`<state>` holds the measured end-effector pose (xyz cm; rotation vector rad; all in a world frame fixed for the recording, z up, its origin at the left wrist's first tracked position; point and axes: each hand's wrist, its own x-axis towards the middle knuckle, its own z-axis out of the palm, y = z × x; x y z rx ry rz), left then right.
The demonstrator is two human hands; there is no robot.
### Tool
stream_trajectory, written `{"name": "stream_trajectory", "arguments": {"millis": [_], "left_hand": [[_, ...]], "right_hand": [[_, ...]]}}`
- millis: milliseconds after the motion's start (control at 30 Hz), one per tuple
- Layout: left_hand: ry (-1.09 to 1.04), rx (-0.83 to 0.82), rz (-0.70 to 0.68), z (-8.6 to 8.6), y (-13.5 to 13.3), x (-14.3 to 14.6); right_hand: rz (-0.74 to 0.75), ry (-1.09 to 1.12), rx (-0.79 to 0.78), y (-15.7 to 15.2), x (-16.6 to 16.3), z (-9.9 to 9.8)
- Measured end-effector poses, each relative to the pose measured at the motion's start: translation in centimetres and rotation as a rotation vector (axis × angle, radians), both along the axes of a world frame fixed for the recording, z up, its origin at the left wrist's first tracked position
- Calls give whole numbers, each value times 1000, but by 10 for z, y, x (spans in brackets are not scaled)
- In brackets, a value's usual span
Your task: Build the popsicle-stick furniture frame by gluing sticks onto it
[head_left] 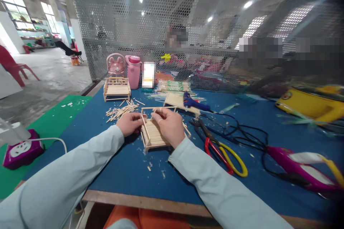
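Note:
A small model made of thin wooden sticks [154, 134] lies on the blue mat [129, 164] in front of me. My left hand [130, 123] grips its left side, fingers curled round an upright stick. My right hand [169, 125] rests on top of the model, fingertips pinching a stick at its top rail. Both sleeves are pale blue.
A finished stick model [116, 88], loose sticks [120, 111], a blue glue gun [192, 103] with black cord, red and yellow scissors [224, 152], pink bottles [133, 71], a purple power strip [20, 152] at the left, a yellow object [309, 105] and a mesh screen [161, 25] behind.

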<state>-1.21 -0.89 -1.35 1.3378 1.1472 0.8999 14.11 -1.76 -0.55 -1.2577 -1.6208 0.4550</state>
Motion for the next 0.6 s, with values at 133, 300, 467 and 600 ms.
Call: {"name": "stream_trajectory", "arguments": {"millis": [133, 300, 467, 600], "left_hand": [[24, 26, -16, 0, 1, -1], [32, 61, -37, -1, 2, -2], [54, 66, -26, -1, 1, -1], [55, 59, -25, 0, 1, -1]], "right_hand": [[45, -45, -38, 3, 0, -1], [16, -172, -29, 3, -1, 1], [34, -163, -34, 3, -1, 0], [44, -137, -55, 5, -2, -1]]}}
